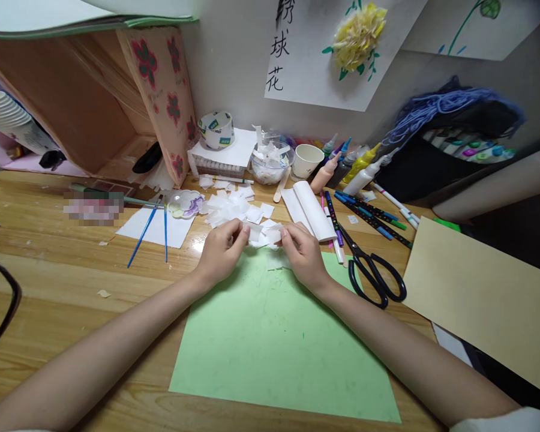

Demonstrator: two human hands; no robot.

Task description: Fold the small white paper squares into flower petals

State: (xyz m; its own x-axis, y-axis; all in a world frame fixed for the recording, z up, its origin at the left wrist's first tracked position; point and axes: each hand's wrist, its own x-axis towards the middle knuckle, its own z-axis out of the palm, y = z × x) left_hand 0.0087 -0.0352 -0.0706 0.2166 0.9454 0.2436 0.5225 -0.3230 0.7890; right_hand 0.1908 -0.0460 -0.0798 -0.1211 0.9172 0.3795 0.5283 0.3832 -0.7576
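Observation:
My left hand pinches a small white paper piece between thumb and forefinger. Opposite it, my right hand pinches another small white piece; whether the two pieces are joined I cannot tell. Both hands hover over the back edge of a green paper sheet. Just beyond my fingers lies a loose pile of white paper scraps. One thin scrap rests on the green sheet beside my right thumb. Black-handled scissors lie to the right of my right hand.
Behind the scraps stand a bowl of paper bits, a paper cup and several paint bottles. A folded white paper and several markers lie right. Two brushes and a palette are left.

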